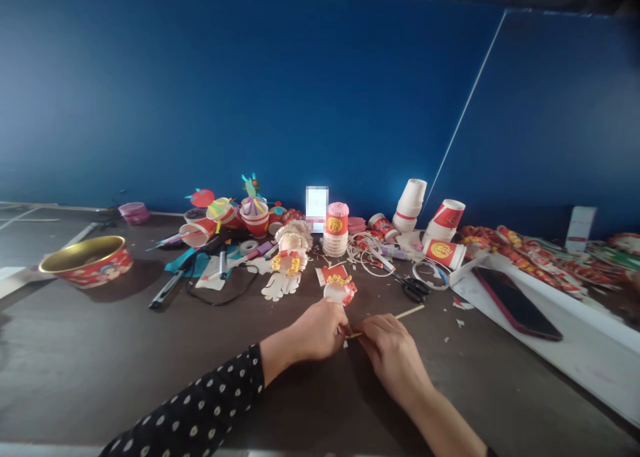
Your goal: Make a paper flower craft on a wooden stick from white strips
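Near the table's middle, my left hand point(320, 330) is closed in a pinch at one end of a thin pale strip point(411, 311). A little to its right, my right hand point(393, 353) is closed around the same strip. A short length shows between the fingertips, and the far end sticks out past my right hand. Whether it is paper or wood I cannot tell. Just beyond my left hand is a red, white and yellow paper cut-out point(339, 289); the hand covers its lower edge. To the left lies a white cut-out shaped like gloves point(281, 285).
Black scissors point(413, 287) lie beyond my right hand. Paper cups point(410, 200), a roll of tape point(248, 247) and scraps line the back. A red bowl point(90, 270) and a box cutter point(167, 289) are left; a phone point(517, 302) rests on a white tray point(583, 350) at right.
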### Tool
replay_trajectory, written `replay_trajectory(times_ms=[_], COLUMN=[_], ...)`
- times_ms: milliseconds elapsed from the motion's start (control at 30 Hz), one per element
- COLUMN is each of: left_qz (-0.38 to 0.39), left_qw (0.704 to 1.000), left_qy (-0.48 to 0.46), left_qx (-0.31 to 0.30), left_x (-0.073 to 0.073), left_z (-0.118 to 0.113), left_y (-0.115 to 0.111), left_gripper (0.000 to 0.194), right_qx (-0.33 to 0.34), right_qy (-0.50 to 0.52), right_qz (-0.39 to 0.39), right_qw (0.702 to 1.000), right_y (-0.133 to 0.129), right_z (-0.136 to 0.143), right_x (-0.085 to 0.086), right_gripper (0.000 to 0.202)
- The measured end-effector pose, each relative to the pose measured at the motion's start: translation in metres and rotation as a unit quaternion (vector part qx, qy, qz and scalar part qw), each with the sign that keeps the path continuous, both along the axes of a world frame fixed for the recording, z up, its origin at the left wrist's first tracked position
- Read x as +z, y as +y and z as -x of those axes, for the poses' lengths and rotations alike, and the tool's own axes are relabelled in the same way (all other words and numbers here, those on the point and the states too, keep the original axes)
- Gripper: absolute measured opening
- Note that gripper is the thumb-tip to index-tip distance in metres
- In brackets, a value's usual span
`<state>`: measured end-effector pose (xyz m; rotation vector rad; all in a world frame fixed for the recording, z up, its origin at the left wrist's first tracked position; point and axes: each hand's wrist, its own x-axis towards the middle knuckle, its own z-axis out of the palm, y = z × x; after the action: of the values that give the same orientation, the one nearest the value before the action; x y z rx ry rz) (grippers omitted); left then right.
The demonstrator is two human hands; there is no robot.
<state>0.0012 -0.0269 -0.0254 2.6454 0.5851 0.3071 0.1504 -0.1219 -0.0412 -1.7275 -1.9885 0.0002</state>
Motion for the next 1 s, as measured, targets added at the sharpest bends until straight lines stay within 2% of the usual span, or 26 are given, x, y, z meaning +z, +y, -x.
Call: replay_trajectory(times_ms=[167,367,733,867,1000], left_qz=[0.080,0.113,0.083,0.077,0.076], left_qw=[0.997,0.993,0.996,0.997,0.996], left_qy=[-0.001,-0.002,-0.006,-0.002,0.028], left_qx=[0.020,0.042,0.025,0.020,0.033], left_x=[0.002,0.004,0.005,0.003,0.009], left_z=[0.001,-0.001,0.003,0.005,0.007], left_y=[0.006,0.004,0.001,0.002,0.001], left_gripper=[0.012,0.012,0.014,0.013,0.009], right_qx=[0.029,0.033,0.043,0.024,0.024], right_qy=[0.014,0.010,-0.022,-0.019,-0.003], right_qz=[-0.016,-0.037,-0.039,-0.038,-0.029], right_qw=[0.999,0.999,0.998,0.999,0.999], right_y=[0.001,0.003,0.006,0.006,0.007], right_z=[-0.001,0.000,0.005,0.007,0.008], right_x=[-0.004,-0.012,-0.013,-0.012,-0.013], right_gripper=[0.013,0.012,0.015,0.015,0.016])
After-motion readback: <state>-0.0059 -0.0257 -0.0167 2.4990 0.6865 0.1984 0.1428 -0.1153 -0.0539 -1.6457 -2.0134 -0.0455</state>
